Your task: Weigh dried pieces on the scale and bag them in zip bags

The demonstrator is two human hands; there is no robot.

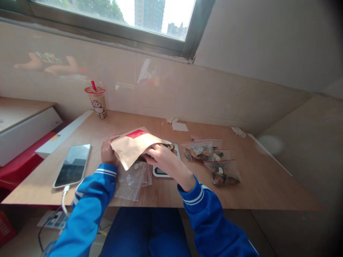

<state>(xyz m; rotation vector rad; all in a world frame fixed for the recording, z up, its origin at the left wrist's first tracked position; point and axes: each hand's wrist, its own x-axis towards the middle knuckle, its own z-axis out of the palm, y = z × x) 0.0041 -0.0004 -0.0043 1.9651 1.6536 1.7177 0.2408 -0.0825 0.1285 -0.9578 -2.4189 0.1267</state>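
Note:
A brown paper pouch point(134, 144) with a red label is tilted above the table, its mouth facing right. My left hand point(108, 150) grips the pouch's left side. The fingers of my right hand point(163, 157) reach into the mouth, so their tips and anything in them are hidden. Under the pouch and right hand sits a white digital scale point(158, 172), partly covered, with brown dried pieces point(171, 147) on it. Clear zip bags point(128, 184) lie flat below the pouch. Several filled zip bags point(198, 151) of dried brown pieces lie to the right.
A phone point(73, 166) with a white charging cable point(64, 200) lies at the left. Behind it stands a drink cup point(98, 103) with a red straw. A white paper piece point(180, 126) and crumpled tissue point(238, 132) lie near the wall. The table's front edge is close to my legs.

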